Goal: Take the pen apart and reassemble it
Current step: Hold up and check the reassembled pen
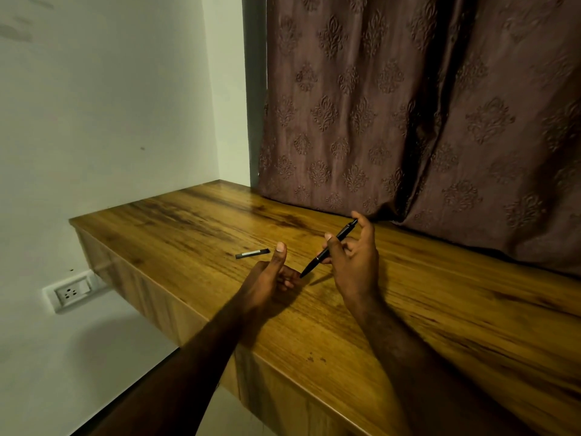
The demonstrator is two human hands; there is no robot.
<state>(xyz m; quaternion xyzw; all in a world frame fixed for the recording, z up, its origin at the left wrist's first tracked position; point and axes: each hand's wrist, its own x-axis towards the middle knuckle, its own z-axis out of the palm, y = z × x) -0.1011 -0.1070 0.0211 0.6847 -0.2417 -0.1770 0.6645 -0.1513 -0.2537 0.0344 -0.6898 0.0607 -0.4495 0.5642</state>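
Observation:
A black pen (317,259) is held slanted above the wooden desk (440,309), tip down to the left, clicker end up to the right. My right hand (355,262) grips the pen's middle between thumb and fingers, index finger raised near the top end. My left hand (270,275) sits just left of the pen tip with its thumb up and fingers curled; the tip meets those fingers. A short black pen piece (252,253) with a pale stripe lies flat on the desk, left of both hands.
A brown patterned curtain (408,121) hangs at the back and rests on the desk's far edge. A white wall (110,105) bounds the left, with a power socket (70,292) below the desk. The desk's front edge runs diagonally under my forearms.

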